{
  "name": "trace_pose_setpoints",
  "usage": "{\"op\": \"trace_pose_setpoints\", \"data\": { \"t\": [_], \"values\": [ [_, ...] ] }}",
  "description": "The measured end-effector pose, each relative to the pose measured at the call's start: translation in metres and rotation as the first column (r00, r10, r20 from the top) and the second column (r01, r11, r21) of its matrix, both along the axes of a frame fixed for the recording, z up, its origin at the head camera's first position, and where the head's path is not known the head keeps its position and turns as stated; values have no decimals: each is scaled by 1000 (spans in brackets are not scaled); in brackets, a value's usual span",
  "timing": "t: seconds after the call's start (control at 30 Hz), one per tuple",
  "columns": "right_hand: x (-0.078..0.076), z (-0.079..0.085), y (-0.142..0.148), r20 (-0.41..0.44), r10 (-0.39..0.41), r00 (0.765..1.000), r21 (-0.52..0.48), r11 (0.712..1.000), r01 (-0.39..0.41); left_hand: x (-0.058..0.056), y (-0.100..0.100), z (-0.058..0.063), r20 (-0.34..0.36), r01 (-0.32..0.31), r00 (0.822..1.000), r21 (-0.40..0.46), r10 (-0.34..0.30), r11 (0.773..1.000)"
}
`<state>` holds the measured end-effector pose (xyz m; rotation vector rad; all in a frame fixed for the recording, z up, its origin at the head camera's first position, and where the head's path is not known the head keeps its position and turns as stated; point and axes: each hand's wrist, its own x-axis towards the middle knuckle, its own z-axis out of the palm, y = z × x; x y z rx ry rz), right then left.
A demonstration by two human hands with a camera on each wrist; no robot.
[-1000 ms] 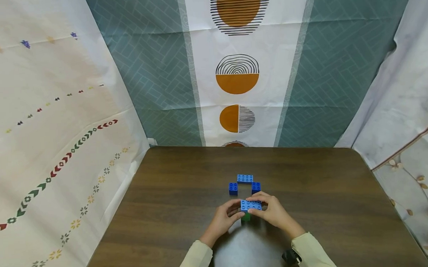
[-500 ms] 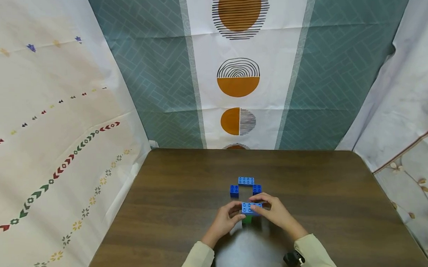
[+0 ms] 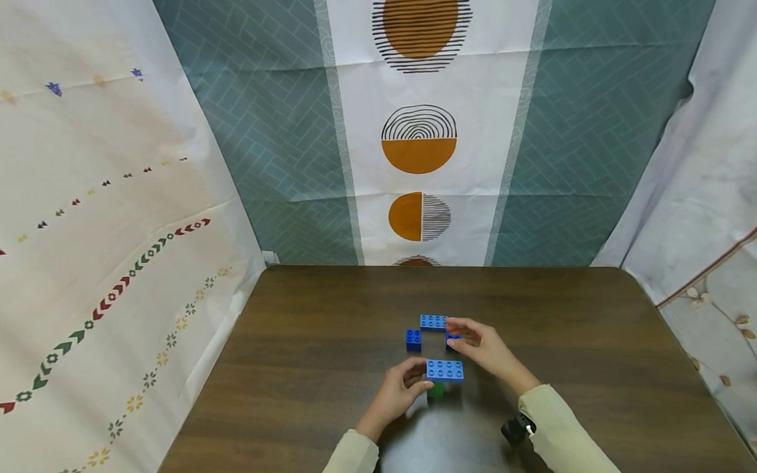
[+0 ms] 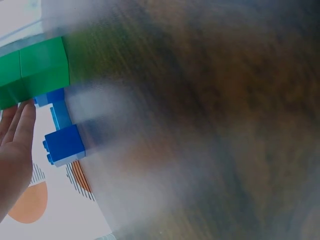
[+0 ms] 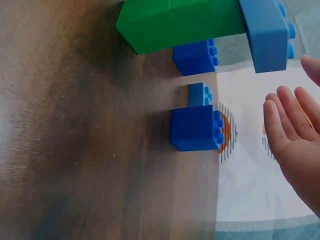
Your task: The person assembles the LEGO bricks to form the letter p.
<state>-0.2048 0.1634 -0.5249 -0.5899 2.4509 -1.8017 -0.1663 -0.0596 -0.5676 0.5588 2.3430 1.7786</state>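
A light blue brick [image 3: 444, 370] sits on top of a stack of green bricks [image 3: 435, 390], nearest the person. My left hand [image 3: 393, 392] holds this stack at its left side, thumb in front and fingers behind. In the left wrist view its fingers lie against the green bricks [image 4: 42, 65]. My right hand [image 3: 485, 347] is off the stack, fingers loosely extended with nothing between them. From the head view it partly covers the right dark blue brick [image 3: 452, 340]; the right wrist view shows the hand raised and apart from that dark blue brick [image 5: 192, 129].
Behind the stack stand another dark blue brick [image 3: 413, 340] at the left and a second light blue brick [image 3: 433, 322] at the back. All rest on a brown wooden table [image 3: 319, 322]. Patterned cloths [image 3: 276, 163] hang around it.
My right hand has let go of the top light blue brick and moved away from the person, toward the right dark blue brick. The left hand stays at the stack.
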Motion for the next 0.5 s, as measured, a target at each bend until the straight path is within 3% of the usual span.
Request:
{"op": "trace_pose_setpoints", "data": {
  "t": [0.3, 0.5],
  "values": [
    [-24, -7, -13, 51, 89, 995, 19, 996, -91, 1, 0, 2, -21, 13, 1000, 48, -12, 999],
    [-38, -12, -23, 86, 108, 990, 84, 990, -115, 1, 0, 1, -7, 8, 1000, 6, -8, 1000]
  ]
}}
